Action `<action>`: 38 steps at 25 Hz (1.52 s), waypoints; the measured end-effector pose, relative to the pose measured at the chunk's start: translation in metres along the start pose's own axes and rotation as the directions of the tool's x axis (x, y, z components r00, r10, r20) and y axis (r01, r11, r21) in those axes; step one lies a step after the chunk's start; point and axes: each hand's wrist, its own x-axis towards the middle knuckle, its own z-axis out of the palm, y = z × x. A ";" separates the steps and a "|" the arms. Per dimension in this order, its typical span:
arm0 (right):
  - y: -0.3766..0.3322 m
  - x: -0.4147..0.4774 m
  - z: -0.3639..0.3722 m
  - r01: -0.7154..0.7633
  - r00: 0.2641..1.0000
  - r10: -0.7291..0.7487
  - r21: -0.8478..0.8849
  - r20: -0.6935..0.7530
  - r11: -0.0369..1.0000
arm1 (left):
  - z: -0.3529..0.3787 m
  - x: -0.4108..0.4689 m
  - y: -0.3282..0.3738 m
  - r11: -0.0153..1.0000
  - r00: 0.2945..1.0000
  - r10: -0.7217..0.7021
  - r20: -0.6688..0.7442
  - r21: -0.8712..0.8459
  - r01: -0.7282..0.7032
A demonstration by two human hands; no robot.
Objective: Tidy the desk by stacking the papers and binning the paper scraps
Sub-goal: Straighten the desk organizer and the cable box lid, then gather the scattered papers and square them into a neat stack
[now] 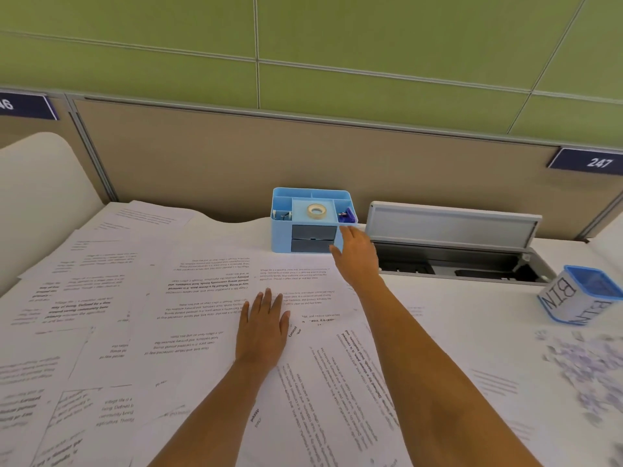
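Left hand (pixel 263 326) flat, fingers spread, on papers (pixel 188 298). Right hand (pixel 355 256) open beside blue organiser (pixel 347 197) at desk's rear edge, holding tape roll (pixel 316 210). Bin (pixel 569 298) contents unclear.

"BIN" in black letters on the white box (pixel 573 298), far right. "247" on the dark plate (pixel 588 162) on the partition. Left plate (pixel 25 106) is cut off, "46" showing. Printed sheets (pixel 188 298): "Village life is a" legible, the rest mostly blurred.

An office cubicle: a white desk (pixel 455 298) backed by a beige partition (pixel 236 156) bearing numbered plates (pixel 588 162), with a blue organiser (pixel 312 220) at its far edge.
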 end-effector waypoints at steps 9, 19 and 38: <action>0.065 -0.148 0.007 -0.127 0.978 0.133 -0.050 0.158 0.991 | -0.016 -0.071 0.022 1.000 0.999 0.024 -0.029 0.017 -0.024; 0.130 -0.256 -0.006 -0.201 0.977 0.206 -0.084 0.054 0.976 | 0.002 -0.163 0.045 0.998 0.997 0.059 -0.043 -0.028 -0.061; 0.197 -0.321 -0.056 -0.797 0.582 0.788 0.330 0.200 0.505 | 0.043 -0.244 0.111 0.999 0.999 0.035 -0.026 -0.035 -0.036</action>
